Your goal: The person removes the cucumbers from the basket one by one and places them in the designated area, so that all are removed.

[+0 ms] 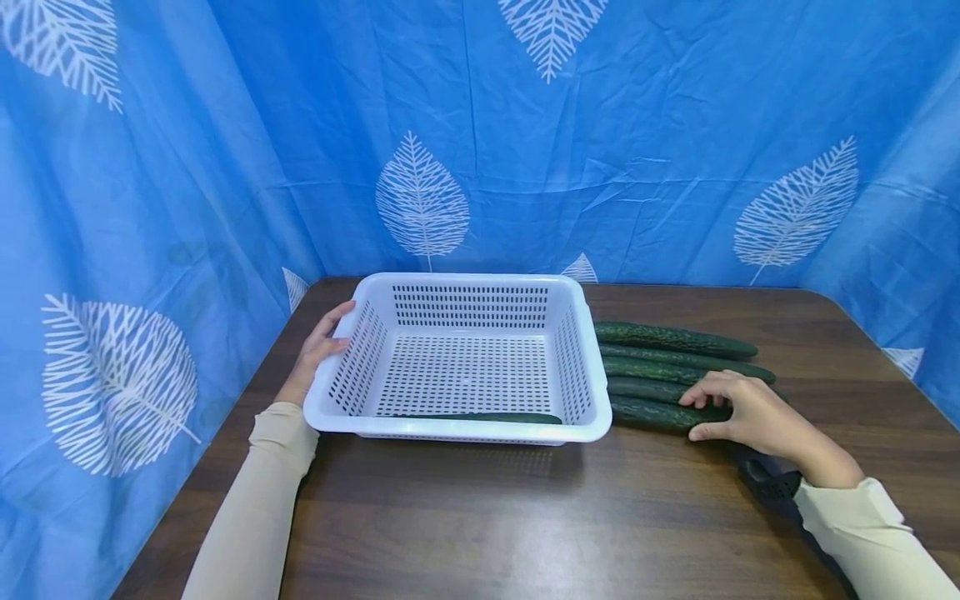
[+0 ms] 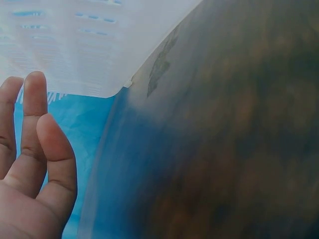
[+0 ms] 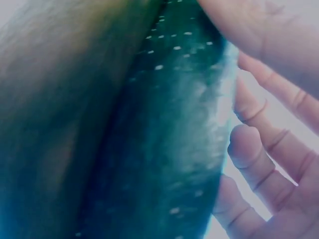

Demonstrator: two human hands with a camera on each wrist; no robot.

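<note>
A dark wooden table (image 1: 480, 517) fills the lower part of the head view, walled on three sides by a blue curtain (image 1: 645, 125) printed with white leaves. At the left, the left hand (image 1: 318, 346) lies along the outer left wall of a white perforated basket (image 1: 577, 354), its fingers straight and close together against the plastic, thumb up near the rim; a beige sleeve (image 1: 255, 500) covers that forearm. The left wrist view shows those fingers (image 2: 37, 129) extended side by side, with the basket's slotted white wall just above them and the blurred table edge and curtain beyond. The basket sits on the table toward the left of centre, and one cucumber in the basket (image 1: 487, 417) lies flat along its near wall. Just right of the basket, touching or nearly touching its right wall, a row of cucumbers (image 1: 675, 354) lies side by side on the table, their lengths running left to right. The nearest cucumber (image 1: 648, 414) of that row is under the right hand (image 1: 750, 412), which curls over its right end, fingers on the far side and thumb on the near side. The right wrist view shows this closely: the dark green, bumpy skin sits against the palm, with the fingers (image 3: 254, 159) bent round it. A dark wrist strap (image 1: 772, 483) shows at the right wrist, ahead of the beige cuff.
</note>
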